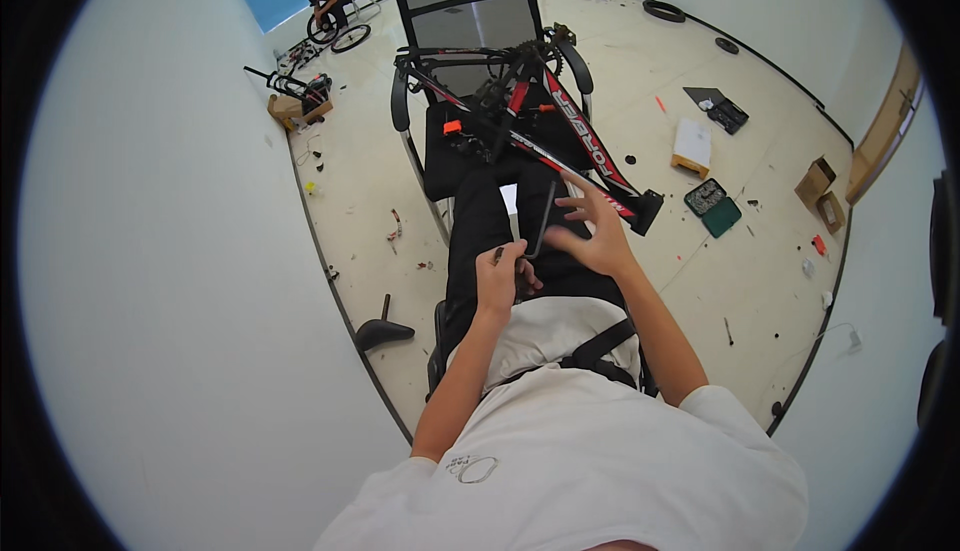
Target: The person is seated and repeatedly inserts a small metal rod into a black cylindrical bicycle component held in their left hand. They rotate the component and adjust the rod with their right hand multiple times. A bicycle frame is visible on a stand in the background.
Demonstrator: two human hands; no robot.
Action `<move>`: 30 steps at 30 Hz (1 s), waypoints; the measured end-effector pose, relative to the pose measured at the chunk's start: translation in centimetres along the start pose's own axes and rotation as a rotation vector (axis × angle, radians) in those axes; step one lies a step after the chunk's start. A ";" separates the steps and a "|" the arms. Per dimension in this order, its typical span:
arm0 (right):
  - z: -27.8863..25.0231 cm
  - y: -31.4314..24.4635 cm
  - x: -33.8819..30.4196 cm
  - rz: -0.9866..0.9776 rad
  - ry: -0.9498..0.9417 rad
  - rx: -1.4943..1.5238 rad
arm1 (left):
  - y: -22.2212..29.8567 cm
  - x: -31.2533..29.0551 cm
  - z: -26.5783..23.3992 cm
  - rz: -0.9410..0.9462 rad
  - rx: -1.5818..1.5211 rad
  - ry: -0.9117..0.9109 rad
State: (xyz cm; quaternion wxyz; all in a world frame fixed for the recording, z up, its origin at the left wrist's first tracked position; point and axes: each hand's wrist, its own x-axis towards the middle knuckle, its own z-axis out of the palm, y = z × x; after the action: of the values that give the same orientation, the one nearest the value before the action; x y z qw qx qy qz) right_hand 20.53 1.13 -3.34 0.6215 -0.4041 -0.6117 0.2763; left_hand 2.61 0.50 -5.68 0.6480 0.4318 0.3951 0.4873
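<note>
Adjusting seems underway: 1 dark L-shaped bar [547, 213] is pinched by the left hand [497, 276]; nothing is gripped by the spread right hand [605, 241]; next, 2-handed control seems needed.

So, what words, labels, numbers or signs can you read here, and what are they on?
Bicycle frame: large white capitals along a black-and-red tube, clear, but I won't copy out wording.
Same frame: smaller pale lettering on the other long tube, too small to read surely.
White shirt: small dark print beside an oval outline, too blurred.
</note>
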 end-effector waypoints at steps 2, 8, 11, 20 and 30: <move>0.1 0.0 0.4 0.408 0.122 0.500 | -0.3 0.0 0.3 0.126 0.174 0.003; -0.4 -1.3 1.7 0.788 0.067 1.065 | -1.8 -0.3 0.7 0.384 0.585 -0.107; 1.2 -4.5 1.4 0.740 0.266 0.802 | -0.2 -1.6 1.9 0.319 0.489 -0.142; 1.4 -7.9 0.1 0.477 0.211 0.707 | 0.7 -2.4 2.1 0.610 0.531 -0.136; 2.3 -7.9 -2.0 -0.192 -0.052 0.060 | 1.2 -1.7 2.0 0.556 0.584 -0.005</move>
State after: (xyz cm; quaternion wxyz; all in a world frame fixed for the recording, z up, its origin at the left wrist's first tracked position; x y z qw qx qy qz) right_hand 16.84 -4.31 2.04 0.6409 -0.3177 -0.6548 0.2441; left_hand 3.81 -1.36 -3.75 0.3428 0.6893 0.3834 0.5102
